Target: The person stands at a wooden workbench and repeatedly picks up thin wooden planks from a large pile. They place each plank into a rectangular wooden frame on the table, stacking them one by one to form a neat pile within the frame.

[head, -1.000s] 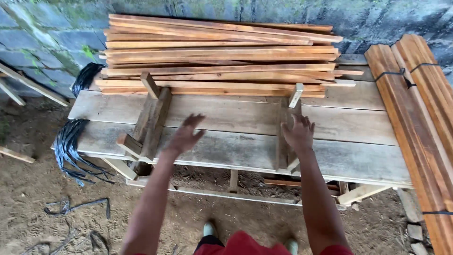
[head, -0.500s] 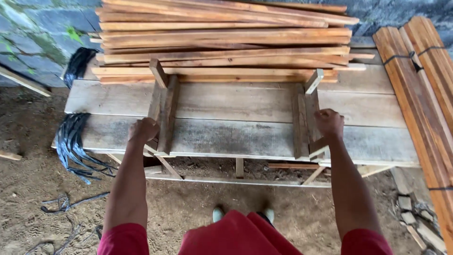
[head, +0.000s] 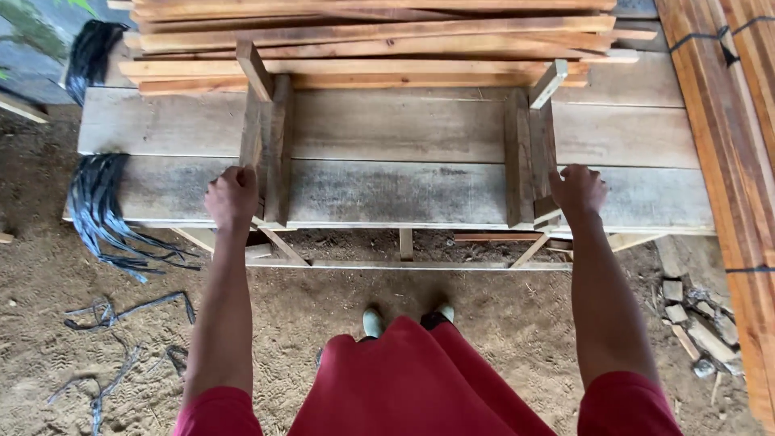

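My left hand [head: 232,196] is curled around the near end of a wooden bracket [head: 267,141] that lies across the plank workbench [head: 387,190]. A second wooden bracket [head: 529,153] lies across the bench on the right, and my right hand [head: 576,191] grips its near end. Both brackets are made of dark upright slats with a pale crosspiece at the far end. Behind them a pile of long reddish wood strips [head: 371,40] lies along the back of the bench.
A tied stack of reddish boards [head: 731,153] runs down the right side. Black plastic straps [head: 101,206] hang off the bench's left end, with more on the dirt floor [head: 113,339]. Stone rubble [head: 690,323] lies at the lower right. My red clothing [head: 420,379] fills the bottom.
Both hands came down from open and raised above the bench to closed on the near ends of the two brackets. The view has moved closer and tilted down.
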